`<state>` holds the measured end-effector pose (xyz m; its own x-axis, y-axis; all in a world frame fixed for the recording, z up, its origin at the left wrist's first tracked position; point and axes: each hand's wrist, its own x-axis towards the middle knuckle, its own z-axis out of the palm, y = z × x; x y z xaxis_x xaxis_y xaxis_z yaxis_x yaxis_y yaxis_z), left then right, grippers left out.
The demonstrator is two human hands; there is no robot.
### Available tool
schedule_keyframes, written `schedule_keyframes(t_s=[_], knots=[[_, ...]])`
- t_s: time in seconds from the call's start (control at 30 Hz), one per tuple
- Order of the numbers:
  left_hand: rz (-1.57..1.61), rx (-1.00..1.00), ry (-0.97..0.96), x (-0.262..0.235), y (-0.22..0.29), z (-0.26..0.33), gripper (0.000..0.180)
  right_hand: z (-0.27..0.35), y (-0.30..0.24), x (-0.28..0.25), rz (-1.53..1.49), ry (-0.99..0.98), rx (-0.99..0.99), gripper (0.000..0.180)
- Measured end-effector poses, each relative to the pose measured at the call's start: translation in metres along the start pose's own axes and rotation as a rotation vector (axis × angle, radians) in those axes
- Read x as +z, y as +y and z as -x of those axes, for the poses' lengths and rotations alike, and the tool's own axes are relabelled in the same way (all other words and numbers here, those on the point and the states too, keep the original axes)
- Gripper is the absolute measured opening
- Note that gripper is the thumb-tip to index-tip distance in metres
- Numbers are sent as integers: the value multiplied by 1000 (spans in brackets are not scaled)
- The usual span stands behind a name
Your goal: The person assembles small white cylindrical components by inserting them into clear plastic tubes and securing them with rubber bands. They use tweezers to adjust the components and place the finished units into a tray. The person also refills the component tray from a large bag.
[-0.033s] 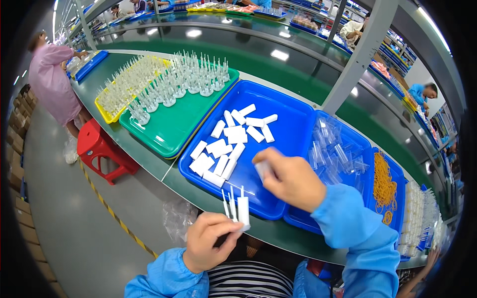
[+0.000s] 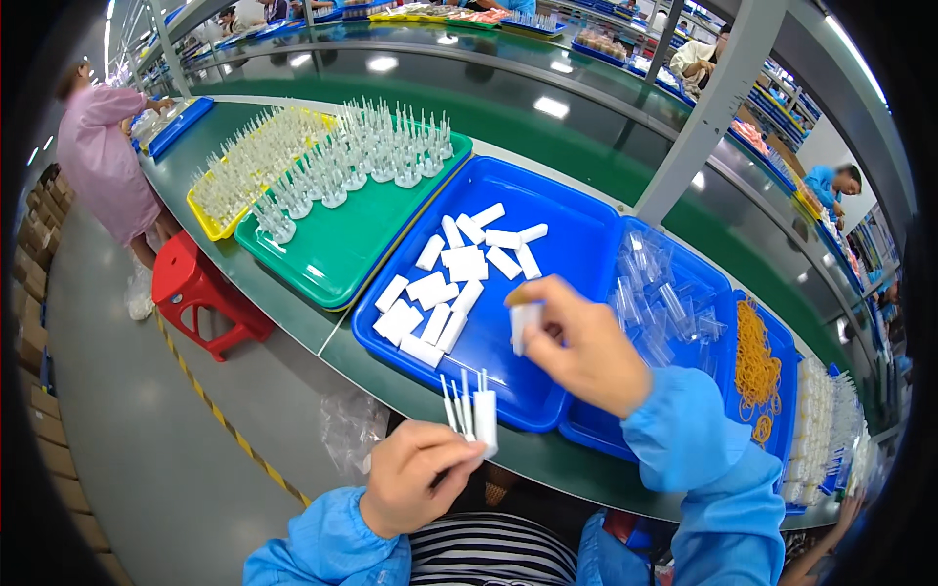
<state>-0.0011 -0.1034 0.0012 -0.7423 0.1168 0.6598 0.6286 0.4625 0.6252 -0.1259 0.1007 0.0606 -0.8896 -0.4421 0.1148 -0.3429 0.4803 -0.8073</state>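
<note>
My left hand is closed on a small bunch of thin white sticks and a white cap, held upright above the table's front edge. My right hand pinches one small white rectangular cap over a blue tray. Several more white caps lie loose in that tray, to the left of my right hand. Both arms wear blue sleeves.
A second blue tray holds clear plastic pieces, and a third holds orange rubber bands. On the left stand a green tray and a yellow tray with upright clear parts. A red stool and a person in pink are on the left.
</note>
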Motion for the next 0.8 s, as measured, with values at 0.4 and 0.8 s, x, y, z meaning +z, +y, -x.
schedule_keyframes(t_s=[0.4,0.8], knots=[[-22,209,-171,5,3,-6,38,44,-22,-3,-290,-165,37,27],[-50,215,-189,3,4,-4,39,44,-22,-6,-171,-51,9,26]])
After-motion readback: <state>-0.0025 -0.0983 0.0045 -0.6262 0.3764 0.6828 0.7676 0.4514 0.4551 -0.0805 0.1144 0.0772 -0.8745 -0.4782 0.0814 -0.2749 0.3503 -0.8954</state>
